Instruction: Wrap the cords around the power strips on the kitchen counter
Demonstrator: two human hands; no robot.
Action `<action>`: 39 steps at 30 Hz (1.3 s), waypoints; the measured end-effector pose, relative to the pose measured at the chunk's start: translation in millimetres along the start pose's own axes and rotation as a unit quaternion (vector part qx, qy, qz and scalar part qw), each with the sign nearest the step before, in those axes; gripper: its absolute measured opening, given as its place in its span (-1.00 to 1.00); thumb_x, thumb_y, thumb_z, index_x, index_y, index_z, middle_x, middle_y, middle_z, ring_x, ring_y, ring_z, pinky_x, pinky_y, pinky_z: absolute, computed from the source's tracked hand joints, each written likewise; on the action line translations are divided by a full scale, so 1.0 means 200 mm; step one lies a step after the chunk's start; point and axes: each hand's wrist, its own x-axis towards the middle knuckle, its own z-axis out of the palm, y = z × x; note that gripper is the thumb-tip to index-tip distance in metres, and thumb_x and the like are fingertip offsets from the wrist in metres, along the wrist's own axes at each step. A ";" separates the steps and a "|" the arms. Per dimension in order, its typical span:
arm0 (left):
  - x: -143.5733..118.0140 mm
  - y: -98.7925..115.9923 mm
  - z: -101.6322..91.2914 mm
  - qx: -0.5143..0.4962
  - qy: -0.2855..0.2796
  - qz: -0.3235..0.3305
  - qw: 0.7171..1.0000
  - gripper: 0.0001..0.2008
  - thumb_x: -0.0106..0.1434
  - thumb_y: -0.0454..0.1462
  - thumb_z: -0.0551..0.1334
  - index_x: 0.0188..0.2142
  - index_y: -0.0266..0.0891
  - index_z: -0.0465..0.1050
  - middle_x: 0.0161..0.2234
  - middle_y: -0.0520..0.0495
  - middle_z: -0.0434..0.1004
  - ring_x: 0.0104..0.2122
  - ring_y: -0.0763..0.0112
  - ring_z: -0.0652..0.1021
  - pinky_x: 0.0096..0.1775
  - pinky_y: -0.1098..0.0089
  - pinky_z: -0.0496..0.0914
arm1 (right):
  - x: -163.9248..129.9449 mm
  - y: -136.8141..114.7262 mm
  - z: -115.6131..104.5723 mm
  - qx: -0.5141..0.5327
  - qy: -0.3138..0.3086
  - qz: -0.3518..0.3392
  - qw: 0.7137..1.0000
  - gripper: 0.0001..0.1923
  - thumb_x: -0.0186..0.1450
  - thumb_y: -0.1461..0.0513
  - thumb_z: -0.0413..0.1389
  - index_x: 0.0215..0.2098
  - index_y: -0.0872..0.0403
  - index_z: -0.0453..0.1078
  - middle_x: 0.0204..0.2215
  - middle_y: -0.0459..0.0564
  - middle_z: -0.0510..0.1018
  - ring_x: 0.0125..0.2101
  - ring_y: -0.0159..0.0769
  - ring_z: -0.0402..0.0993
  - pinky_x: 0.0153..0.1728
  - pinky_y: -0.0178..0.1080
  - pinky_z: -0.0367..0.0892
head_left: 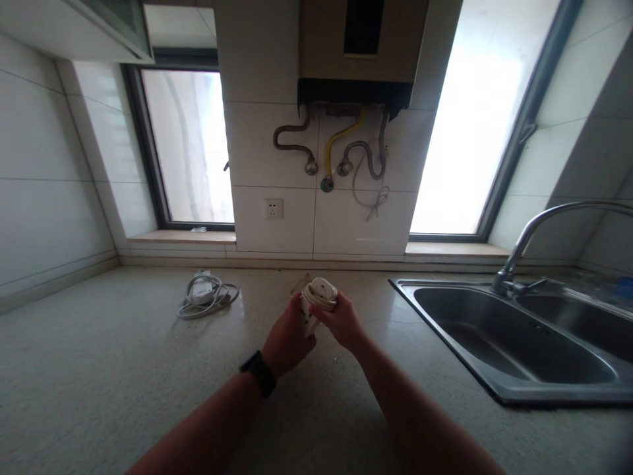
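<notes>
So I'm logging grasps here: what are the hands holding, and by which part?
Both hands hold a white power strip wound with its cord: the left hand grips its lower body, the right hand its side near the top.

Two hands (287, 340) (341, 322); two cord bundles (319, 297) (208, 297); sink (544, 389), seemingly two basins; one tap (534, 231).

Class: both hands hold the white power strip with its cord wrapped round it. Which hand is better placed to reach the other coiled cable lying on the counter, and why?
Probably the left hand: the coiled cable lies to its left on the counter, while the right hand grips the power strip on the sink side.
</notes>
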 end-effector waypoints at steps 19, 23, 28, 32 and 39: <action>-0.07 -0.02 -0.15 -0.332 -0.205 -0.130 0.912 0.00 0.02 -0.46 0.32 0.34 0.02 -0.16 -0.22 0.02 0.29 -0.31 0.45 0.39 -0.29 0.38 0.32 | 0.01 -0.10 -0.18 -0.012 -0.201 0.043 0.979 -0.39 0.15 0.15 0.34 0.12 0.14 0.35 -0.29 -0.02 0.49 -0.58 -0.57 0.17 -0.60 -0.43 0.12; -0.06 -0.01 -0.18 -0.282 -0.202 -0.126 0.929 0.01 0.03 -0.46 0.30 0.35 0.00 -0.20 -0.17 -0.02 0.33 -0.28 0.41 0.41 -0.25 0.36 0.31 | 0.01 -0.10 -0.18 -0.017 -0.206 0.012 0.978 -0.51 0.27 0.10 0.24 0.09 0.16 0.39 -0.32 0.00 0.49 -0.41 -0.43 0.33 -0.38 -0.34 0.25; -0.05 0.00 -0.22 -0.285 -0.204 -0.133 0.927 0.03 -0.02 -0.48 0.30 0.35 0.01 -0.18 -0.20 -0.01 0.33 -0.30 0.42 0.40 -0.28 0.40 0.29 | 0.01 -0.09 -0.15 -0.003 -0.218 0.017 0.976 -0.53 0.30 0.06 0.19 0.08 0.15 0.39 -0.34 0.00 0.49 -0.35 -0.37 0.36 -0.36 -0.32 0.25; -0.08 0.01 -0.20 -0.372 -0.210 -0.161 0.890 -0.01 -0.03 -0.47 0.28 0.32 0.04 -0.12 -0.23 0.01 0.32 -0.40 0.48 0.39 -0.37 0.42 0.32 | 0.01 -0.05 -0.13 0.057 -0.176 0.067 0.980 -0.42 0.17 0.00 0.28 0.04 0.13 0.33 -0.37 -0.06 0.44 -0.58 -0.51 0.16 -0.61 -0.39 0.08; -0.12 0.06 -0.15 -0.573 -0.366 -0.183 0.710 -0.67 -0.05 -0.33 0.32 -0.26 -0.30 0.33 -0.43 0.02 0.26 -0.51 0.52 0.35 -0.45 0.42 0.36 | -0.02 -0.05 -0.12 0.136 -0.233 0.045 0.962 -0.38 0.06 -0.12 0.34 -0.15 0.14 0.32 -0.55 -0.20 0.25 -0.62 -0.55 0.05 -0.66 -0.44 0.00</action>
